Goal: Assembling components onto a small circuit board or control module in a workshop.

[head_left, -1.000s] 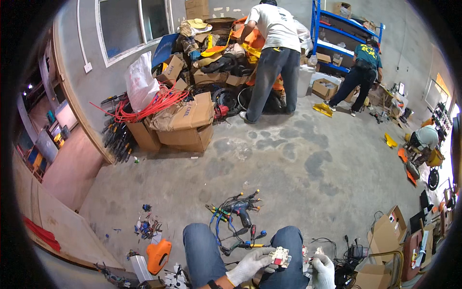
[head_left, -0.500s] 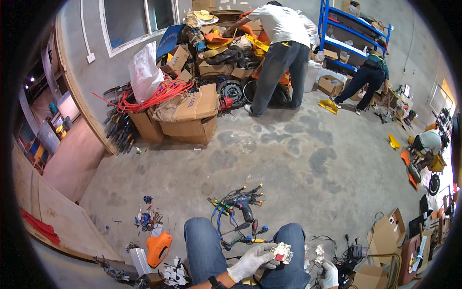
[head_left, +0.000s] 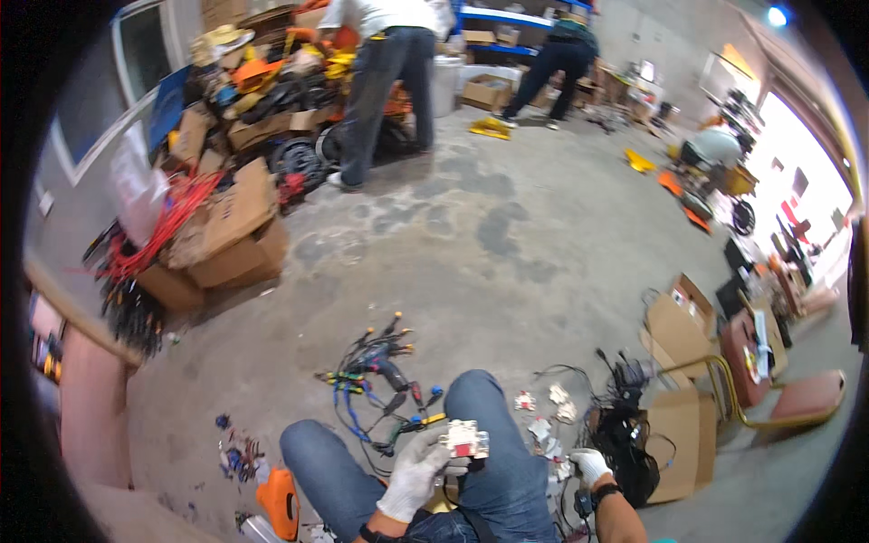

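Observation:
My left hand (head_left: 415,476), in a white glove, is closed on a small white plastic part with a red patch (head_left: 465,440), held over my right thigh. Down at the floor beside my right knee is my right hand (head_left: 591,465), also gloved. It is at a scatter of similar white parts (head_left: 561,405); its fingers are too small and partly hidden to tell their grip. In front of my knees lies a dark power drill (head_left: 389,371) among a bundle of blue, black and green cables (head_left: 348,398) with yellow-tipped ends.
An orange plastic shell (head_left: 278,503) and loose wire pieces (head_left: 239,460) lie by my left knee. Rightward are a black bag (head_left: 625,452), a flattened carton (head_left: 683,443) and a chair (head_left: 801,398). Two people stand farther back near heaped parts (head_left: 272,90) and a blue shelf (head_left: 502,16).
The view has swung right. My right hand has reached farther out to the right among the white parts. My left hand still holds the white and red part.

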`<state>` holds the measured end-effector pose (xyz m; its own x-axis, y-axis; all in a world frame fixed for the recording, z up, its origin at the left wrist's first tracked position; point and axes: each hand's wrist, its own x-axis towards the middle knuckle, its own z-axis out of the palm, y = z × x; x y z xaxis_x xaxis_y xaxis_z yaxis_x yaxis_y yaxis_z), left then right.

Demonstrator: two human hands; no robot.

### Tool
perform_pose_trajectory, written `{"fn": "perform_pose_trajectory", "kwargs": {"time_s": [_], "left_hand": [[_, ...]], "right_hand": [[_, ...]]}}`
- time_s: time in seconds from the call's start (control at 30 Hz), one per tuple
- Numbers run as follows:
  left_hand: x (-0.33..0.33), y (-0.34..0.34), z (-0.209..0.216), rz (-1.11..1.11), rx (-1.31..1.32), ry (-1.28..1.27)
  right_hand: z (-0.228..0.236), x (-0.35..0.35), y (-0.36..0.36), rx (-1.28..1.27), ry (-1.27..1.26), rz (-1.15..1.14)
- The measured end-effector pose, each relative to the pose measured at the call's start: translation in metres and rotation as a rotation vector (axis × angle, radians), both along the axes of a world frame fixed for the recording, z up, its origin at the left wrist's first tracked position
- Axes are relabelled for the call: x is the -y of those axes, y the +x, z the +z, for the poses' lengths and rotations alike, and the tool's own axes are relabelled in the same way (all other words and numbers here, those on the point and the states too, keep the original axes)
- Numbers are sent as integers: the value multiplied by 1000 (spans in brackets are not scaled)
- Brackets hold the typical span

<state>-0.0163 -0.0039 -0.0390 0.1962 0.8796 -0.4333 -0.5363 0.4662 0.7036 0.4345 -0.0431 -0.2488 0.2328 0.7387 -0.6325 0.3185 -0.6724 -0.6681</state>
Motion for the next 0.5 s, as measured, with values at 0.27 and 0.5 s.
{"fn": "perform_pose_trajectory", "kwargs": {"time_s": [0.27, 0.5], "left_hand": [[6, 6, 0, -63, -70, -64], [3, 8, -8, -6, -51, 11]], "right_hand": [[-14, 47, 1, -174, -114, -299], [-70, 62, 46, 724, 372, 740]]}}
